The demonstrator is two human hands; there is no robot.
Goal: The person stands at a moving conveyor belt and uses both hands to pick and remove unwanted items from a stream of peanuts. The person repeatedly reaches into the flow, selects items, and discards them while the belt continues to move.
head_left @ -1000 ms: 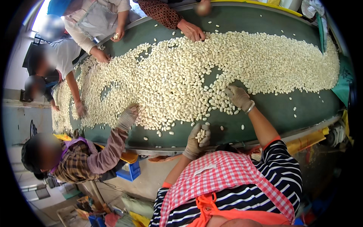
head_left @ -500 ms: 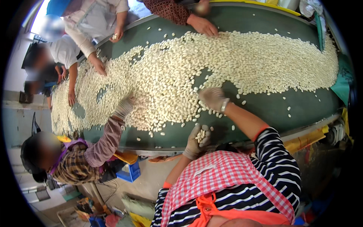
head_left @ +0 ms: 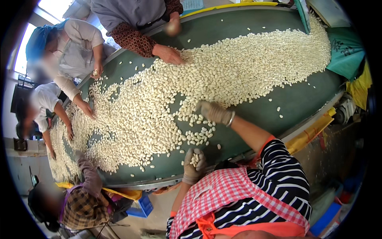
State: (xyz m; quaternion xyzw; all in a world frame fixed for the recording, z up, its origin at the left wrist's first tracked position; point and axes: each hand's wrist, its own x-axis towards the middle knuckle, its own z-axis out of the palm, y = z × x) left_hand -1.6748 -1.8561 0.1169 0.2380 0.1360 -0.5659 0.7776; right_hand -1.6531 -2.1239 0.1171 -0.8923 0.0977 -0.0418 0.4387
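White beans (head_left: pixel 238 65) lie in a broad layer along a dark green belt table (head_left: pixel 300 97). My left hand (head_left: pixel 193 167), in a pale knit glove, is cupped palm up at the near edge and holds several white beans. Gloved as well, my right hand (head_left: pixel 215 112) is palm down at the near side of the layer. Its fingers are curled together at the beans, and whatever they may hold is hidden. A small loose cluster of beans lies between my two hands, and a metal band circles my right wrist.
Across the table a person's bare hand (head_left: pixel 169 54) touches the beans. More people's hands work at the far left, and a co-worker in a plaid top (head_left: pixel 85 205) reaches in on my near left. A blue crate (head_left: pixel 141 205) stands below. Green cloth (head_left: pixel 345 51) hangs at the right end.
The view has shifted to the right and tilted. My right hand has drawn some beans toward the near edge. My left hand remains cupped around its beans. The plaid-topped co-worker's arm reaches farther left.
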